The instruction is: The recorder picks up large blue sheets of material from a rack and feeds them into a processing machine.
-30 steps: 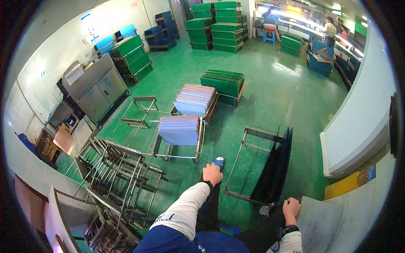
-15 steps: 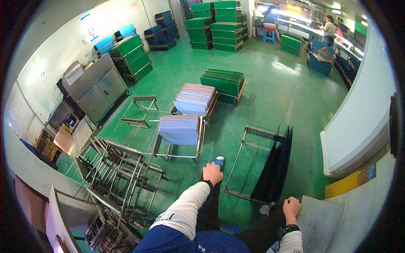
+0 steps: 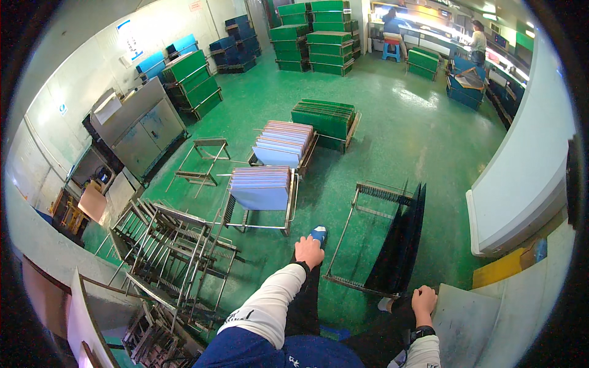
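Note:
My left hand (image 3: 309, 251) rests on my left knee, its fingers draped forward over the dark trousers with nothing in them. A blue and white shoe (image 3: 318, 233) shows just beyond it. My right hand (image 3: 424, 302) lies on my right knee, fingers curled in a loose fist and no object visible in it. Ahead of that knee stands a metal slotted rack (image 3: 358, 211) with a few dark panels (image 3: 402, 242) leaning at its right side. Neither hand touches the rack. Farther ahead, a second rack holds upright light-blue panels (image 3: 260, 195).
Behind it are a rack of pinkish and blue panels (image 3: 282, 144) and one of green panels (image 3: 323, 119). Tangled bare metal racks (image 3: 178, 245) crowd the left, before a grey cabinet (image 3: 144, 132). Green stacks (image 3: 329, 40) stand far back; people (image 3: 478, 43) work at a lit counter. A pale machine (image 3: 521, 184) borders the right.
My hands and the racks stay where they were. At the far counter, the people have shifted slightly.

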Motion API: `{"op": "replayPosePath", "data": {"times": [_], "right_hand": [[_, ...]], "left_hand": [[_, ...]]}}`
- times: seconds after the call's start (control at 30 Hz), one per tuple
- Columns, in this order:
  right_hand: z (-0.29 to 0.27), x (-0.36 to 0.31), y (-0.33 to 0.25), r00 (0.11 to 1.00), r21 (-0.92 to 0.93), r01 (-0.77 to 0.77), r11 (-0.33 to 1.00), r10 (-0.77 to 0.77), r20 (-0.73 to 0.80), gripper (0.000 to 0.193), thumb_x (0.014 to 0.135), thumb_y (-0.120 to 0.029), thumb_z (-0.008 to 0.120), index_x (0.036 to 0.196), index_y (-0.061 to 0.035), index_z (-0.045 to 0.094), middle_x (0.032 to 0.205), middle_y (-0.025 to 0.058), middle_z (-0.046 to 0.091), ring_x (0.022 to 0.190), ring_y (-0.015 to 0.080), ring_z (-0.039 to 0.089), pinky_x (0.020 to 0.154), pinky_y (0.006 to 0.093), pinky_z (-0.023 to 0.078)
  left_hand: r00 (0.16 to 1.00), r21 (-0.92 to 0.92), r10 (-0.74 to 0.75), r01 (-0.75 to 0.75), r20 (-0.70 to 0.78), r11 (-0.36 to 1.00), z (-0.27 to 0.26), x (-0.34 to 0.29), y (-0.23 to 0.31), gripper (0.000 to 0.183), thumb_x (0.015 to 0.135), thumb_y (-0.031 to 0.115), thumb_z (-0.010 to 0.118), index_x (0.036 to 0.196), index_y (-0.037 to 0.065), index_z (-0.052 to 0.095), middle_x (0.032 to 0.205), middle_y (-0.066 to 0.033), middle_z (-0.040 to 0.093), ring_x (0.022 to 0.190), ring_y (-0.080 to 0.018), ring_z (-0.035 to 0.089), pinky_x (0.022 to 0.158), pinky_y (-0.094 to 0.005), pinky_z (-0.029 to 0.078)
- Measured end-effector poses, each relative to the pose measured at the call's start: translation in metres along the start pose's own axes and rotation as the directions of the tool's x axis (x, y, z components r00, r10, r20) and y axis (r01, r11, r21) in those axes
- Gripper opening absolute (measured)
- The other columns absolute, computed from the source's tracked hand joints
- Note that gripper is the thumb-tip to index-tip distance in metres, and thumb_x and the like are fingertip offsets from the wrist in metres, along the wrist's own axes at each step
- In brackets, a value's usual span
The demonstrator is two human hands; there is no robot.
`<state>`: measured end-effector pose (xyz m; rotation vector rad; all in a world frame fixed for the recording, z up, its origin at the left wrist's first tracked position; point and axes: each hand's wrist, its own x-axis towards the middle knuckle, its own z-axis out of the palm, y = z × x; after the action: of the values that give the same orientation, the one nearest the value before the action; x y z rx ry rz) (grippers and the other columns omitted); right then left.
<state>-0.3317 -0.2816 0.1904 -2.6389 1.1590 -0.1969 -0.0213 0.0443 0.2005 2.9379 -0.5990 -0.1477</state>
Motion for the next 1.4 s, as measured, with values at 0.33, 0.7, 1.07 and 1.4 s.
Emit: {"op": "replayPosePath", "data": {"times": [0.33, 0.7, 1.07, 1.4], "right_hand": [[-0.0015, -0.0001, -0.0004, 1.0, -0.018, 0.002, 1.0, -0.002, 0.007, 0.016, 0.082, -0.023, 0.065, 0.081, -0.0068, 0.067, 0.09, 0.0114, 0.066, 0.093, 0.0335, 0.058, 0.083, 0.0465, 0.043], [-0.0017, 0.0013, -0.0004, 0.999, -0.023, -0.012, 1.0, 0.013, 0.033, 0.016, 0.082, -0.023, 0.065, 0.082, -0.0066, 0.067, 0.09, 0.0123, 0.066, 0.094, 0.0337, 0.058, 0.084, 0.0465, 0.043], [-0.0007, 0.0017, 0.0014, 0.999, -0.019, -0.008, 1.0, 0.009, 0.039, 0.016, 0.082, -0.022, 0.066, 0.084, -0.0069, 0.067, 0.092, 0.0116, 0.067, 0.095, 0.033, 0.058, 0.084, 0.0459, 0.043], [-0.0048, 0.0007, -0.0005, 0.999, -0.019, 0.003, 1.0, -0.003, 0.042, 0.016, 0.082, -0.023, 0.066, 0.083, -0.0067, 0.067, 0.092, 0.0121, 0.066, 0.094, 0.0336, 0.058, 0.083, 0.0465, 0.042]], "left_hand": [[1.0, -0.005, 0.008, -0.008, 0.008, 1.0, -0.0032, -0.001, 0.0003, 0.028, 0.078, 0.029, 0.064, 0.094, 0.007, 0.072, 0.107, -0.0115, 0.064, 0.103, -0.0313, 0.059, 0.081, -0.0468, 0.048], [1.0, 0.011, 0.006, -0.006, -0.007, 1.0, 0.0023, 0.001, -0.0011, 0.028, 0.077, 0.029, 0.064, 0.094, 0.008, 0.072, 0.106, -0.0108, 0.064, 0.102, -0.0308, 0.059, 0.081, -0.0466, 0.049], [1.0, 0.009, 0.003, -0.003, 0.003, 1.0, -0.0003, 0.0005, 0.0004, 0.028, 0.077, 0.03, 0.065, 0.094, 0.008, 0.071, 0.106, -0.011, 0.064, 0.102, -0.0309, 0.058, 0.082, -0.0469, 0.048], [1.0, 0.005, 0.002, -0.002, -0.005, 1.0, 0.0034, 0.0017, -0.0004, 0.027, 0.077, 0.029, 0.066, 0.093, 0.008, 0.072, 0.105, -0.0111, 0.064, 0.102, -0.0309, 0.059, 0.08, -0.0467, 0.048]]}}
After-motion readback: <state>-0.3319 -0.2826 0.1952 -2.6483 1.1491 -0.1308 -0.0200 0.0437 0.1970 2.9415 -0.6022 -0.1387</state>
